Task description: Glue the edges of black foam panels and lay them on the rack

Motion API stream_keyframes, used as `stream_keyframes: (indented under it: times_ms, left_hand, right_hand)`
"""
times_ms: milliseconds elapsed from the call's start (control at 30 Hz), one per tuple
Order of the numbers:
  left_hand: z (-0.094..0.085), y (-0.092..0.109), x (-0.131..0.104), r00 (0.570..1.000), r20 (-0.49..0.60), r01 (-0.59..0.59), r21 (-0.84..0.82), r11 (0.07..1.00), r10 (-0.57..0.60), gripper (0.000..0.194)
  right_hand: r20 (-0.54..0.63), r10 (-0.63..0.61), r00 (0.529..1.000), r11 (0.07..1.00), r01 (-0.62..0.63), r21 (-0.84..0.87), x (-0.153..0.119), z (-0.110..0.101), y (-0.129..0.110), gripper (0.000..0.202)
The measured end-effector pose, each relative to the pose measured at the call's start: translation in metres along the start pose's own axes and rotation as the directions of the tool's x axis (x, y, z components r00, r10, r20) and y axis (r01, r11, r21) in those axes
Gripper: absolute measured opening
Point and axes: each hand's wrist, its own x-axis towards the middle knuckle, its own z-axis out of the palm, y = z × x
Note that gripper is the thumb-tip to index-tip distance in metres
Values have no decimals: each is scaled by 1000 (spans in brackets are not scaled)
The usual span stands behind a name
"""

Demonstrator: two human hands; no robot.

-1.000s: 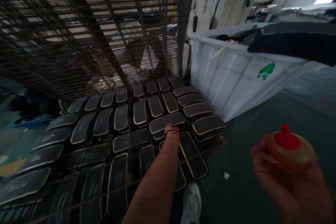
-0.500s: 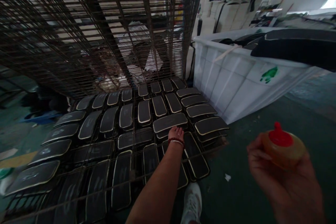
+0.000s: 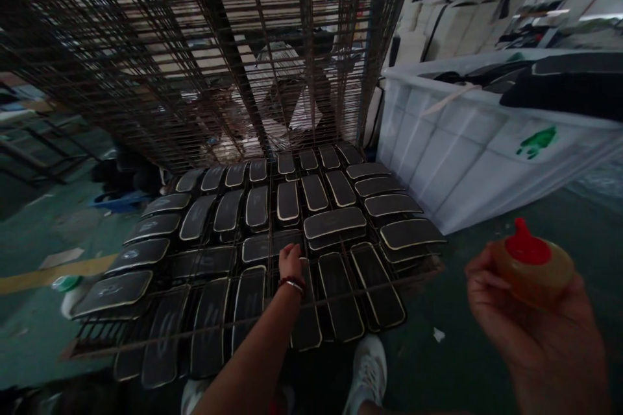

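My right hand [image 3: 530, 331] is wrapped around a squeeze bottle [image 3: 549, 279] of amber liquid with a red nozzle cap [image 3: 528, 249], held tilted at the right. Over the rack, my left hand [image 3: 291, 262] is at the right end of a dark curved panel [image 3: 260, 246] lying crosswise. Its fingers are loosely bent and seem to hold nothing; whether they touch the panel is unclear. Beneath the left wrist lies another dark panel [image 3: 305, 314] with a pale yellowish edge line. A similar crosswise panel [image 3: 335, 223] sits just right of the hand.
Many such panels cover the low wire rack [image 3: 92, 347], whose tall grid [image 3: 233, 65] rises behind. A white bin [image 3: 438, 136] of dark pieces stands at the right. A green-lidded container [image 3: 68, 285] and a blue tray [image 3: 119, 201] are left. My shoe [image 3: 368, 369] is by the rack's front edge.
My left hand has moved left, from beside the right crosswise panel to the neighbouring one. The view has swung left. The right hand still holds the bottle.
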Motion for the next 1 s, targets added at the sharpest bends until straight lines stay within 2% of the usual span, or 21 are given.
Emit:
stream_keyframes:
  times_ms: [100, 233, 367, 633, 833, 1000]
  left_hand:
    - [10, 11, 27, 1000, 31, -9, 67, 998, 7, 16]
    - [25, 10, 50, 997, 73, 16, 126, 992, -26, 29]
    - [31, 7, 60, 993, 109, 36, 150, 988, -53, 35]
    - [34, 9, 54, 993, 115, 13, 182, 983, -35, 37]
    - [36, 7, 45, 992, 125, -63, 246, 967, 33, 23]
    - [35, 6, 42, 983, 165, -128, 285, 950, 83, 24]
  right_hand:
    - [150, -113, 982, 981, 134, -138, 7, -3, 2, 40]
    - [176, -128, 976, 972, 159, -172, 19, -9, 3, 39]
    - [144, -142, 979, 971, 166, -172, 22, -8, 4, 42]
    - [119, -180, 976, 965, 198, -169, 20, -6, 7, 42]
    - [101, -176, 979, 969, 190, -158, 16, -5, 6, 39]
    - [129, -171, 977, 967, 191, -169, 17, -6, 7, 40]
